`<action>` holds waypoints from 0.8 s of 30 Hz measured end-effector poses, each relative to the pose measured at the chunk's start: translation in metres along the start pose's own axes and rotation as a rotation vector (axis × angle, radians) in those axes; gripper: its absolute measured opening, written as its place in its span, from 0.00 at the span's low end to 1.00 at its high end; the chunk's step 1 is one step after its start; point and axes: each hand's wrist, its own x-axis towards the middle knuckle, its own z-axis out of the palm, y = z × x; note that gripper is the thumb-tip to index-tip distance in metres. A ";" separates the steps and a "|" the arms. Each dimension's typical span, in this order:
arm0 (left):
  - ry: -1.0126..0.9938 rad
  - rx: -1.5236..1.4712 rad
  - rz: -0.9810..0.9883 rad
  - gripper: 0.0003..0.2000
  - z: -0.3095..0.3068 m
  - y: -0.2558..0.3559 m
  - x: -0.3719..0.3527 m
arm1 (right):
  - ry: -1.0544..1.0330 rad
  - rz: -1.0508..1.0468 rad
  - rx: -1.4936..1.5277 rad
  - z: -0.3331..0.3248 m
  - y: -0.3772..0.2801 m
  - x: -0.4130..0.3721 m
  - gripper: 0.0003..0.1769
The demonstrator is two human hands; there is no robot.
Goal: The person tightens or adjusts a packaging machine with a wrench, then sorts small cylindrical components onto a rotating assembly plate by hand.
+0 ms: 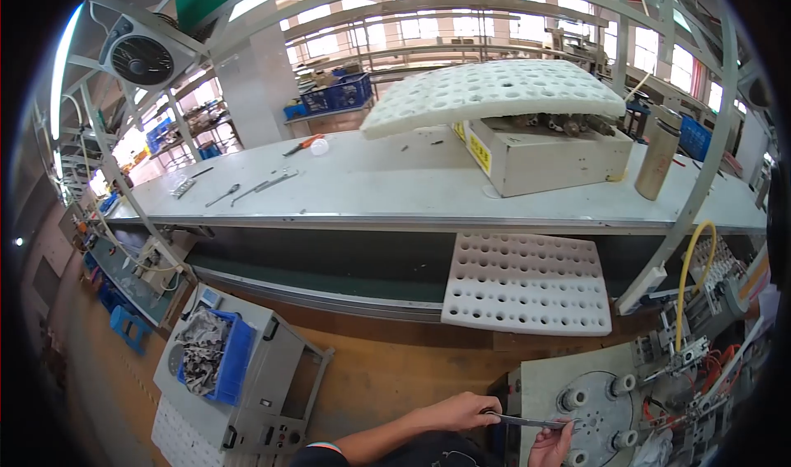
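Note:
My left hand (463, 412) is closed around one end of a thin, dark grey metal bar (527, 422), possibly a hand tool; its exact kind is too small to make out. At the bar's other end, the fingers of my right hand (550, 447) pinch it. Both hands are low in the view, beside the edge of a machine with a round plate (591, 422). Several ringed metal cylinders stand around that plate, one metal cylinder (574, 398) close above my right hand.
Right of the plate are metal clamps (688, 356) and a yellow hose (684, 294). A white foam tray with holes (527, 290) leans by the bench (329, 191). Another foam tray (503, 92) tops a box (535, 158). At left, a blue bin (239, 360) sits on a grey cabinet (276, 368).

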 end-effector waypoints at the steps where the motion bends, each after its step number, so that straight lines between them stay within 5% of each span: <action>1: 0.009 0.001 -0.015 0.13 -0.002 -0.001 -0.005 | -0.008 -0.031 0.001 0.005 0.002 -0.002 0.12; 4: 0.141 -0.034 -0.054 0.13 -0.004 -0.004 -0.014 | -0.036 -0.089 0.021 0.015 0.004 -0.011 0.13; 7: 0.116 -0.403 -0.083 0.13 -0.007 -0.001 -0.008 | -0.136 -0.236 0.071 0.018 -0.002 -0.022 0.13; 10: -0.058 -0.905 -0.008 0.12 -0.006 0.001 -0.003 | -0.067 -0.106 0.228 0.021 0.007 -0.020 0.11; 14: -0.142 -0.710 0.169 0.12 -0.033 -0.005 -0.012 | -0.160 -0.034 0.378 0.062 0.039 -0.018 0.11; 24: -0.132 -0.184 0.329 0.14 -0.123 -0.103 -0.055 | -0.009 0.031 0.342 0.143 0.123 0.012 0.15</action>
